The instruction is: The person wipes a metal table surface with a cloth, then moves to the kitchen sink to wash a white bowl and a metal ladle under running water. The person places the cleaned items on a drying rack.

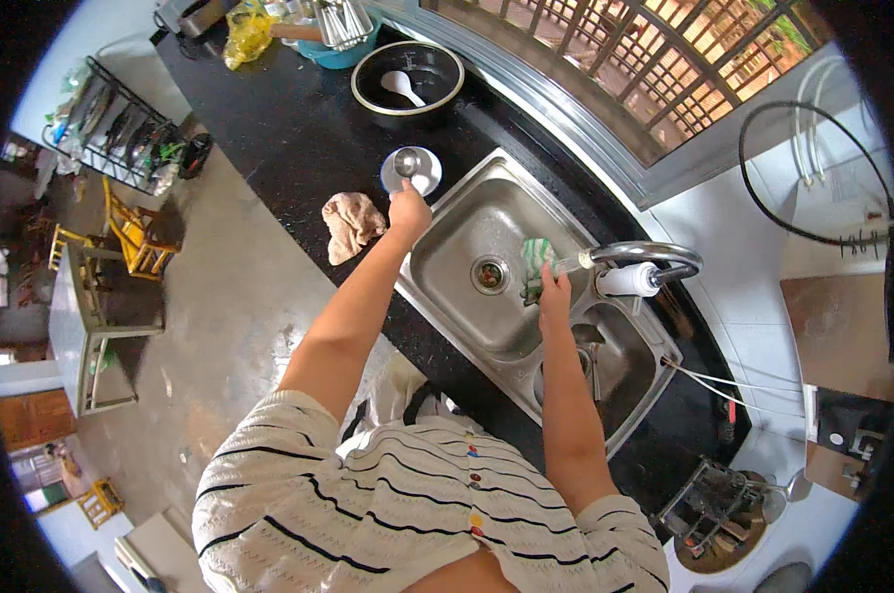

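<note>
My left hand (409, 210) is closed at the counter's edge beside the sink, gripping a metal spoon (406, 161) with a round bowl. The spoon's bowl lies over a small white dish (428, 178) with a bluish rim; whether it touches the dish I cannot tell. Over the steel sink (457, 252), my right hand (555, 298) is closed on a green-and-white cloth (538, 259). That cloth hangs just below the mouth of the faucet (654, 253), where clear water seems to run. My fingers are partly hidden on both hands.
A crumpled beige rag (352, 227) lies left of the dish. Farther back stand a dark basin (437, 67) holding a white rice paddle (403, 88) and a blue basin (340, 57) with utensils. A smaller sink bowl (625, 356) adjoins on the right.
</note>
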The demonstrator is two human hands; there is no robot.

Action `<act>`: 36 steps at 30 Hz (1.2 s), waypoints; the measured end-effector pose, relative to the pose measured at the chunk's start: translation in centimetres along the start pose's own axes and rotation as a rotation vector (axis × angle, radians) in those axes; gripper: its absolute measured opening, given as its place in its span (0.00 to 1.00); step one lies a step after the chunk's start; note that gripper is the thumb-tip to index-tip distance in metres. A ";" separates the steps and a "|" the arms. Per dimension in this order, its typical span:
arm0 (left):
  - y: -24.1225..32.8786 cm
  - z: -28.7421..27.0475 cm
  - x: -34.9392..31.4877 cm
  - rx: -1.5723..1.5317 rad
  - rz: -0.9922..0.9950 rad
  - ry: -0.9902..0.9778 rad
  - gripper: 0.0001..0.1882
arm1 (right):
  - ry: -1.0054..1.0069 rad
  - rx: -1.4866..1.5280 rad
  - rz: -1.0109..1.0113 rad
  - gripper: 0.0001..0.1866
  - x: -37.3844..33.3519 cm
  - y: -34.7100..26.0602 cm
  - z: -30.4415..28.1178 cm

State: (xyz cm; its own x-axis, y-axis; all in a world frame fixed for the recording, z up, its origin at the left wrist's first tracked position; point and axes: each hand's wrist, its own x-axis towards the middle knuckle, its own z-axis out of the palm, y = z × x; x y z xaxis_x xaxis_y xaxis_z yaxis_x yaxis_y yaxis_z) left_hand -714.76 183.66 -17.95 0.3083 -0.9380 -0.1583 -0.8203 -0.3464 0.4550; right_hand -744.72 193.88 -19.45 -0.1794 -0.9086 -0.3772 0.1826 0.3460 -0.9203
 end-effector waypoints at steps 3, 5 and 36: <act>0.3 -0.9 1.1 -0.027 0.024 -0.143 0.35 | 0.083 -0.298 -0.028 0.24 0.4 -0.7 -0.7; 0.2 -1.7 0.9 0.018 0.031 -0.171 0.37 | 0.119 -0.423 -0.250 0.24 -0.4 -2.1 0.3; 15.1 11.4 -11.0 -1.761 -0.769 -0.889 0.18 | 0.235 -0.668 -0.722 0.11 0.0 -5.2 0.7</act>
State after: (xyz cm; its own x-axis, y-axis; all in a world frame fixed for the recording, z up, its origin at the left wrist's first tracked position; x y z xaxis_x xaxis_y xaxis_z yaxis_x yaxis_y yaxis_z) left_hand -736.04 188.67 -19.32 -0.4104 -0.5835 -0.7008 0.6964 -0.6966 0.1722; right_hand -744.98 191.89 -14.61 -0.2322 -0.9083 0.3478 -0.6101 -0.1425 -0.7794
